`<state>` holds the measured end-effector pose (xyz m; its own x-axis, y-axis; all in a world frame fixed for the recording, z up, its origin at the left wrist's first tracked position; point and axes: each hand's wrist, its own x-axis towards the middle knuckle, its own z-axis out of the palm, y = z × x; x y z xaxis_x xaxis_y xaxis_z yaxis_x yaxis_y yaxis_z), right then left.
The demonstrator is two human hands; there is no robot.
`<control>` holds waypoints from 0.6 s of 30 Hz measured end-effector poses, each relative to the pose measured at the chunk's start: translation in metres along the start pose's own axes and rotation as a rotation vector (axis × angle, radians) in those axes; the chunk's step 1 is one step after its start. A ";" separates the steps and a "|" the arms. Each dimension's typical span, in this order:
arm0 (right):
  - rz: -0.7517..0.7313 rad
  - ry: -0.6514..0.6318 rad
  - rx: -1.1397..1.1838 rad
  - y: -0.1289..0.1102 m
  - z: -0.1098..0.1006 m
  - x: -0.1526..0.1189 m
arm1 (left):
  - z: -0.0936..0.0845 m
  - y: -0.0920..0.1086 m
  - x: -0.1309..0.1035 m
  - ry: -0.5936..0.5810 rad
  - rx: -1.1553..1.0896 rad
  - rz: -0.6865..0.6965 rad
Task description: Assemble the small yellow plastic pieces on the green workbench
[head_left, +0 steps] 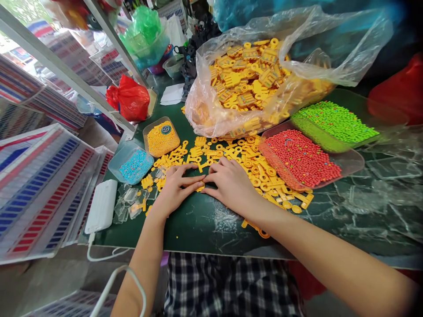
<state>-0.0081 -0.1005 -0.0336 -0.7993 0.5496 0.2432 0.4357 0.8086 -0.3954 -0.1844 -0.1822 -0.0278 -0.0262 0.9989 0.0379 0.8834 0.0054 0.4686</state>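
While both forearms rest low over the edge of the dark green table (194, 229), the left hand (175, 187) and the right hand (228, 182) meet fingertip to fingertip, their fingers nearly closed around a small yellow piece (200, 186) just above the tabletop; whether both hands grip it, I cannot tell. Loose yellow plastic parts (264, 176), shaped like rings, discs and T-bars, lie scattered around the hands, glossy and smooth. Behind them, a crinkled clear plastic bag (205, 101) bulges with more such parts. Tiny round beads fill shallow translucent trays: the blue beads (135, 166) and yellow beads (161, 140) to the left, the red beads (302, 156) and green beads (337, 121) to the right. Both palms face down, with the right arm reaching in diagonally and the left arm rising more steeply.
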 end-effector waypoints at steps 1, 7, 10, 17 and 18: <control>0.002 -0.002 0.003 0.000 0.000 0.000 | -0.001 0.000 0.000 -0.002 -0.011 0.000; 0.021 -0.006 0.023 0.000 0.000 -0.001 | -0.010 -0.004 0.002 0.215 -0.001 -0.092; 0.037 -0.001 0.014 0.000 0.001 -0.001 | -0.011 -0.003 0.002 0.218 0.009 -0.098; 0.018 0.000 0.011 0.003 0.005 0.001 | -0.015 0.006 0.006 0.061 0.151 -0.113; 0.015 0.001 0.015 0.004 0.005 0.001 | -0.016 0.006 0.007 0.047 0.166 -0.111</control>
<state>-0.0091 -0.0982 -0.0398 -0.7923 0.5619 0.2378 0.4415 0.7970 -0.4122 -0.1868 -0.1761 -0.0108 -0.1458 0.9886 0.0376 0.9388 0.1263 0.3205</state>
